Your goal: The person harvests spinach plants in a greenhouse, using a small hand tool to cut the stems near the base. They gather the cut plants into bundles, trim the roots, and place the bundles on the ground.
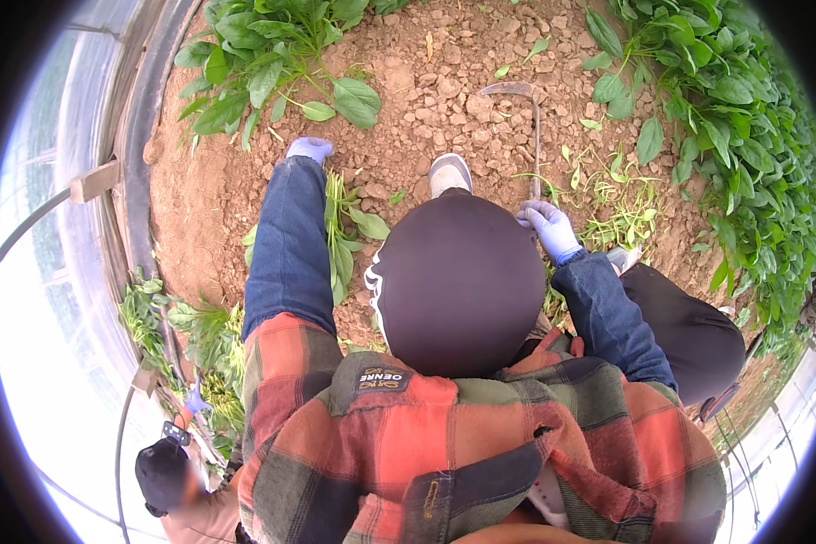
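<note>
My left hand (311, 148), in a lilac glove, is low over the soil with its fingers turned down and out of sight. Just below it lies a bunch of cut leafy greens (343, 234), stems toward the hand, partly behind my sleeve. Standing spinach-like plants (279, 68) grow just beyond that hand. My gloved right hand (549, 228), beside my knee, has its fingers closed around the handle end of a sickle (536, 136). The sickle's long thin shaft runs away from me, and its curved blade points left above the clods.
Dense leafy plants (755, 129) line the right side. Loose stems and leaves (622, 211) litter the soil near my right foot. Plastic sheeting (61, 170) and a dark edging strip (136, 156) bound the left. Behind on the left, another person (170, 476) reaches among piled greens (221, 367).
</note>
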The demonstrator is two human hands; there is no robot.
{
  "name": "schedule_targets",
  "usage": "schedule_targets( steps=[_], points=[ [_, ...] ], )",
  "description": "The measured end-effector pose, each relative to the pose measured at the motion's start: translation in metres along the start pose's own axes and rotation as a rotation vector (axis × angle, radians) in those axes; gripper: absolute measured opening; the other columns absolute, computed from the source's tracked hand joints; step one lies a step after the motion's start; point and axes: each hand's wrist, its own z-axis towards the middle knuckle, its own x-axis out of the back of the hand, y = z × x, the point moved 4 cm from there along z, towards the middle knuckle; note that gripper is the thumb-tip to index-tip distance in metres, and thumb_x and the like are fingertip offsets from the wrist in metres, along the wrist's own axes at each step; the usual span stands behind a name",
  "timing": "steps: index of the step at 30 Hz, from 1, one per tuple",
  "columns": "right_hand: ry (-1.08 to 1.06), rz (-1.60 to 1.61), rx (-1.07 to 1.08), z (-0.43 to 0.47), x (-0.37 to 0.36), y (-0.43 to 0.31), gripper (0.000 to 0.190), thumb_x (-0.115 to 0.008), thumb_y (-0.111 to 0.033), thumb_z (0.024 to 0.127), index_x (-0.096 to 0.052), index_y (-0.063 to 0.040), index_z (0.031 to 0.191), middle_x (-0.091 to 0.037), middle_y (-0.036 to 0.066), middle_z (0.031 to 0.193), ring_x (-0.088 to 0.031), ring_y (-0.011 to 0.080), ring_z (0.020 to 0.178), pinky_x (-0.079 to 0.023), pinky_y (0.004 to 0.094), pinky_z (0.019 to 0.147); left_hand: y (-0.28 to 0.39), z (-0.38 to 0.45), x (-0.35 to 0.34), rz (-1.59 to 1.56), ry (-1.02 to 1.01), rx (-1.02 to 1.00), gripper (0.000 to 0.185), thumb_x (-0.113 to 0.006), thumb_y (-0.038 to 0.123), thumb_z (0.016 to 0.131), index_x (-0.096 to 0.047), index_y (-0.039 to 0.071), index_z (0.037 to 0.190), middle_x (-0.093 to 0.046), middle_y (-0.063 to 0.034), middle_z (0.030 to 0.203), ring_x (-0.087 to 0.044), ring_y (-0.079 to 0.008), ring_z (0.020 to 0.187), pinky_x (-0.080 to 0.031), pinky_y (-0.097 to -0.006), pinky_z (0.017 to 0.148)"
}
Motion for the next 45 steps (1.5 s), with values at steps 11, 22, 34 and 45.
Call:
schedule_targets(
  steps=[11,22,34,45],
  points=[
    [-0.054,0.026,-0.076,0.017,-0.01,0.025,0.029,-0.061,-0.011,0.1,-0.059,0.004,0.126,-0.068,0.008,0.104,-0.068,0.016,0.093,-0.056,0.0291,0.084,0.001,-0.036,0.005,0.693,0.158,-0.091,0.054,-0.069,0.042,0.09,-0.057,0.031,0.141,-0.074,0.0081,0.116,-0.065,-0.0179,0.119,0.001,-0.0729,0.116],
    [0.514,-0.968,0.331,0.04,0.03,-0.026,0.044,-0.072,-0.03,0.089,-0.064,0.001,0.118,-0.07,0.023,0.103,-0.068,0.0424,0.098,-0.054,0.0458,0.089,0.05,-0.083,0.017,0.342,0.49,-0.238,0.045,-0.062,0.041,0.097,-0.06,0.022,0.137,-0.078,0.0004,0.091,-0.072,-0.0185,0.096,-0.012,-0.0545,0.122],
    [-0.018,-0.024,-0.027,0.063,0.024,-0.024,0.029,-0.063,-0.017,0.091,-0.061,0.0,0.115,-0.068,0.011,0.095,-0.066,0.0222,0.078,-0.054,0.0347,0.07,0.125,-0.108,0.053,0.687,0.274,-0.65,0.05,-0.07,0.03,0.09,-0.061,0.009,0.134,-0.064,-0.0175,0.128,-0.062,-0.0346,0.117,-0.049,-0.0429,0.103],
    [0.012,0.268,-0.081,0.048,-0.071,-0.074,0.03,-0.055,-0.038,0.104,-0.059,-0.009,0.1,-0.052,0.0,0.066,-0.045,0.0116,0.045,-0.036,0.0278,0.041,0.221,0.053,0.031,1.486,0.139,-0.743,0.067,-0.065,0.035,0.091,-0.045,0.01,0.15,-0.035,-0.0148,0.161,-0.023,-0.032,0.153,-0.016,-0.0552,0.123]
  ],
)
